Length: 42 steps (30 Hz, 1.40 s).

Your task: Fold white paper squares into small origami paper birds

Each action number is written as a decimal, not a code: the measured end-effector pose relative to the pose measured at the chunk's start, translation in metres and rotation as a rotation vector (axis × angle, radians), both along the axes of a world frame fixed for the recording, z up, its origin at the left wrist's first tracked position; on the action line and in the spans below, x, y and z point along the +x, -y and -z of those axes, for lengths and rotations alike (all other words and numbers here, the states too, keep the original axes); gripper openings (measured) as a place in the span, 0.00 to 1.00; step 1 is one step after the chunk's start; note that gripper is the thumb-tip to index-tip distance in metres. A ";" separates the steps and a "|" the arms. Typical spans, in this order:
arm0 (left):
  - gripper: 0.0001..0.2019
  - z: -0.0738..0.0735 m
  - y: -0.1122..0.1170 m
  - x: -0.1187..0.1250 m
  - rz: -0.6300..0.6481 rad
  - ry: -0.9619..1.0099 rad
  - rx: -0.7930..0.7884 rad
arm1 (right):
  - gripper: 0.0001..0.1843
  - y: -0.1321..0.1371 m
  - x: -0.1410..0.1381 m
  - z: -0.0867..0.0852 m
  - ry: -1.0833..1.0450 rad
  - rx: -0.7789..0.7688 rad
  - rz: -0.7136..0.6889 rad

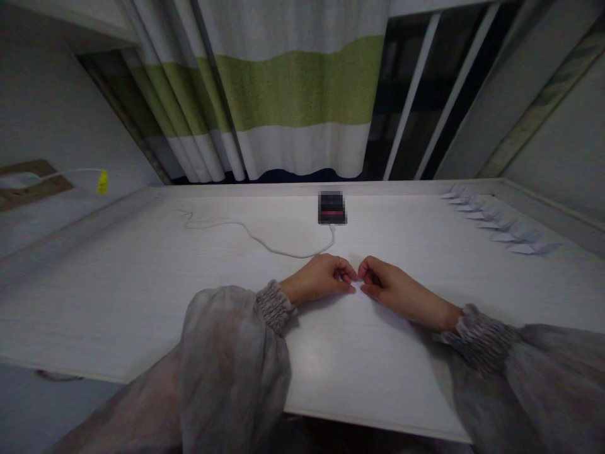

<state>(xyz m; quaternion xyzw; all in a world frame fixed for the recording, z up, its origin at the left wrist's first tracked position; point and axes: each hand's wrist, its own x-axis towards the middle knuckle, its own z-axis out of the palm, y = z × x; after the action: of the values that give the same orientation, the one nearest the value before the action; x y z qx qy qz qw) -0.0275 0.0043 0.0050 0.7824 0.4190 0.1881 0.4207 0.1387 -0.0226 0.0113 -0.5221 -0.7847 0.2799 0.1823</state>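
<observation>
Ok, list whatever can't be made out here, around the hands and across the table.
- Head view: what the left hand and right hand pinch between them, hidden by curled fingers and too small.
- Head view: the phone screen, blurred.
- Head view: shape of the pale pieces in a row at right, small and dim.
- Head view: left end of the wall cable, cut off by the edge.

Above the table (pixel 142 302), the left sleeve (pixel 236 353) and right sleeve (pixel 529 372) are sheer, greyish fabric that puffs and gathers into tight smocked cuffs (pixel 276 306) nearest the table's middle, and the left hand (pixel 321 277) wears a thin ring (pixel 339 259).
</observation>
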 end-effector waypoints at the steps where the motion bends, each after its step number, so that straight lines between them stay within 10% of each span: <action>1: 0.11 -0.001 0.000 0.000 0.000 -0.002 -0.003 | 0.06 0.000 0.000 0.000 0.004 -0.001 0.002; 24: 0.10 0.007 0.000 0.005 -0.031 0.026 0.060 | 0.09 -0.004 0.005 0.000 0.045 0.077 -0.050; 42: 0.09 0.000 0.001 0.007 -0.026 -0.016 0.030 | 0.07 -0.009 0.012 -0.007 -0.169 -0.269 -0.011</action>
<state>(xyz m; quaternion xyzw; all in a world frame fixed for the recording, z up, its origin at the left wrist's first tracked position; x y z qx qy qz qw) -0.0205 0.0037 0.0051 0.7846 0.4297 0.1935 0.4028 0.1507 -0.0131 0.0188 -0.5121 -0.7250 0.4262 0.1745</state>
